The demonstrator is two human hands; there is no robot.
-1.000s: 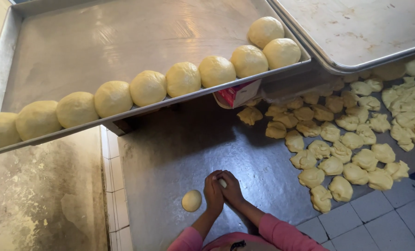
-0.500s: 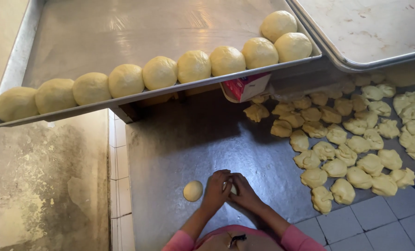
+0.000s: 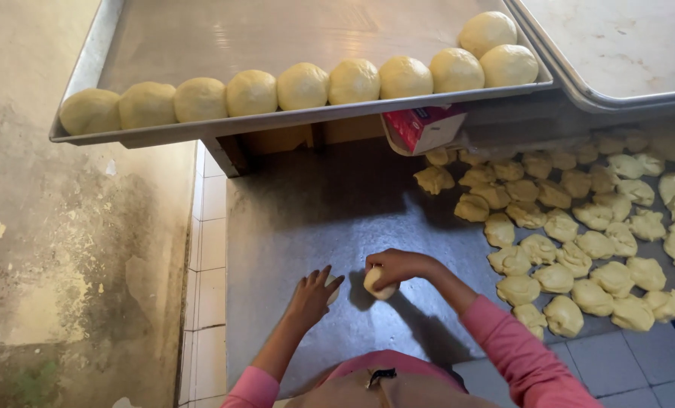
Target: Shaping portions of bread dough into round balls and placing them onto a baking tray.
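- The right hand (image 3: 398, 266) curls closed around a small dough ball (image 3: 375, 281), pressing it on the steel counter (image 3: 307, 204).
- The left hand (image 3: 311, 296), just left of that dough ball, lies flat with fingers spread over a second dough piece (image 3: 333, 291), mostly hidden beneath it.
- Right of the dough ball, rough cut dough lumps (image 3: 571, 227) crowd the counter.
- Beyond the dough ball, a metal tray (image 3: 201, 38) carries a row of smooth rounded balls (image 3: 303, 85) along its near edge.
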